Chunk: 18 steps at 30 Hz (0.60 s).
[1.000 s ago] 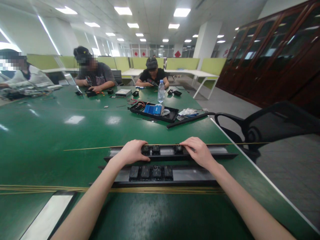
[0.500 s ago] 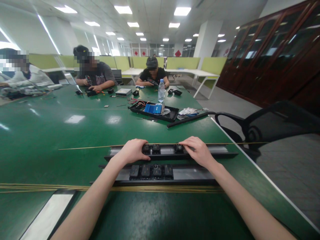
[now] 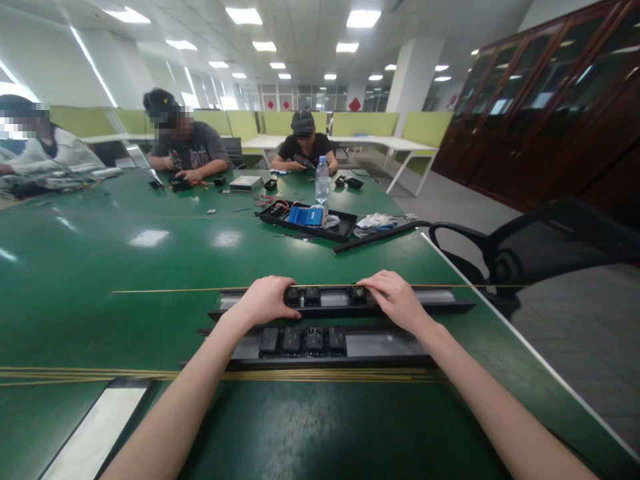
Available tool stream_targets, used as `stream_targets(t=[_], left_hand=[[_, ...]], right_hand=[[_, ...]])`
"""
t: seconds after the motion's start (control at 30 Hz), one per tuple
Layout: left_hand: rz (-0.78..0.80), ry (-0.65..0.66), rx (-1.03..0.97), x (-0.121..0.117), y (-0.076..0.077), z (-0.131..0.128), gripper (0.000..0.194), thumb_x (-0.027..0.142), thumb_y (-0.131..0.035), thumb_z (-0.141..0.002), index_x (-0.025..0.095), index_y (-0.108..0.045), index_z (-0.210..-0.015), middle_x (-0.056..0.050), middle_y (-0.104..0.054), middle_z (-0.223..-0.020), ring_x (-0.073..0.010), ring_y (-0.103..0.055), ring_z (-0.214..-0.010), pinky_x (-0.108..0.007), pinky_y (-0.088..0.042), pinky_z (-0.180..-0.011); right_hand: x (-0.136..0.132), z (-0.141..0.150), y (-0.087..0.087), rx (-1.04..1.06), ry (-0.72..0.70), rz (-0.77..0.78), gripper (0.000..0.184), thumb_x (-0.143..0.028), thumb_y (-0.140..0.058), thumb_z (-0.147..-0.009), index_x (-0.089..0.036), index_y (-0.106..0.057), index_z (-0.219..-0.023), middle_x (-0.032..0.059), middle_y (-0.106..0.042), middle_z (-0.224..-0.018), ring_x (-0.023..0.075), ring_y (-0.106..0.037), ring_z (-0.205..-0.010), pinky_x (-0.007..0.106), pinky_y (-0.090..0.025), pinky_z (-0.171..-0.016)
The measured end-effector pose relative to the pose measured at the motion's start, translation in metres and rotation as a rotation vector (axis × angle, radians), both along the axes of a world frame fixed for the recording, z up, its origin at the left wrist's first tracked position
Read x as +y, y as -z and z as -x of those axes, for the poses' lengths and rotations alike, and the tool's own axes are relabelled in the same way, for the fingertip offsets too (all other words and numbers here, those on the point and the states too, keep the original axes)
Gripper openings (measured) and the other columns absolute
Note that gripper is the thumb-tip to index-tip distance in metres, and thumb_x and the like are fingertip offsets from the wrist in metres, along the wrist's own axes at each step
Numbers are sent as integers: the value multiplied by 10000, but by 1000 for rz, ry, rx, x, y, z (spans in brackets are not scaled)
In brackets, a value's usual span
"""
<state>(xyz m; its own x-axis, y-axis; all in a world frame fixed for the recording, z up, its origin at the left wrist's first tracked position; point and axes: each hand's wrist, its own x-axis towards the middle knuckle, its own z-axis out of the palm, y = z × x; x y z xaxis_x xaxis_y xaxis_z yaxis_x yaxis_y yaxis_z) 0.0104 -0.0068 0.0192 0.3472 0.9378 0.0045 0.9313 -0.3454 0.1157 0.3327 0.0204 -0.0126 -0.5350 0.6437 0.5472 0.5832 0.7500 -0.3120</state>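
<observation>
A long black rail [image 3: 430, 309] with a pale inside lies across the table, holding several black blocks [image 3: 313, 297]. A thin brass-coloured rod [image 3: 165, 291] runs along its far edge and past both ends. My left hand [image 3: 265, 300] is closed around the rail near its left part, thumb at the near wall, fingers over the far edge beside a block. With fingertips pinched at the rod, my right hand [image 3: 393, 297] is just by the rightmost block [image 3: 358, 294]. A second rail [image 3: 383, 345] lies nearer, with black blocks [image 3: 291, 341] side by side.
More thin rods [image 3: 320, 376] lie along the near side, beside a white-topped black strip [image 3: 100, 427]. Farther back are a black tray [image 3: 345, 229], a water bottle [image 3: 322, 180], gloves [image 3: 376, 225] and a black bar [image 3: 375, 240]. People work across the table; a chair [image 3: 540, 247] stands right.
The left end of the thin rod has risen slightly in view and its right end shifted a little left. Both hands stay nearly in place.
</observation>
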Motion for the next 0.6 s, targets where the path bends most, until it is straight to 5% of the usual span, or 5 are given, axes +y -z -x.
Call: stream_targets(t=[0.6], left_hand=[[7,-5,-18,2,3,2,692,629,-728,-640,230,-645,-1199,-86,-728,-1132,-304,-675,-1020,-339,-512,-834]], right_hand=[[1,-4,0,-13,47,-17,242,-201,-505,-956,-237,-717,-1066,78,-684,-925,240,-577,-947,409,-458,-858]])
